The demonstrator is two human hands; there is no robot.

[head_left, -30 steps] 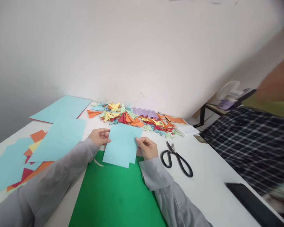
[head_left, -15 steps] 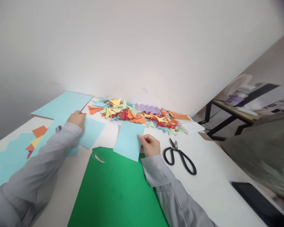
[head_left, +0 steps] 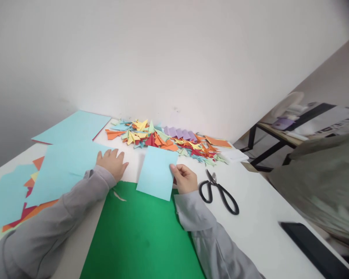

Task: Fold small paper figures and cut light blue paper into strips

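Observation:
My right hand point(head_left: 185, 178) pinches the right edge of a light blue sheet of paper point(head_left: 157, 173), which is tilted up over the far end of a green board point(head_left: 142, 232). My left hand point(head_left: 113, 164) lies with its fingers spread at the right end of a larger light blue paper point(head_left: 66, 164), near the board's torn far-left corner. The left sleeve covers part of that paper. Black-handled scissors point(head_left: 218, 190) rest on the white table, to the right of my right hand.
Small folded paper planes point(head_left: 145, 135) in many colours are heaped along the wall, with a pleated purple paper point(head_left: 180, 133) among them. A stack of light blue sheets point(head_left: 72, 126) sits back left, cut scraps point(head_left: 8, 193) nearer. A dark flat device point(head_left: 311, 244) lies right; a person's clothing point(head_left: 317, 186) shows beyond.
My left hand has come right and toward me, its fingers now spread. The light blue paper on the left lies differently, covering more scraps. My right hand keeps its pinch on the sheet.

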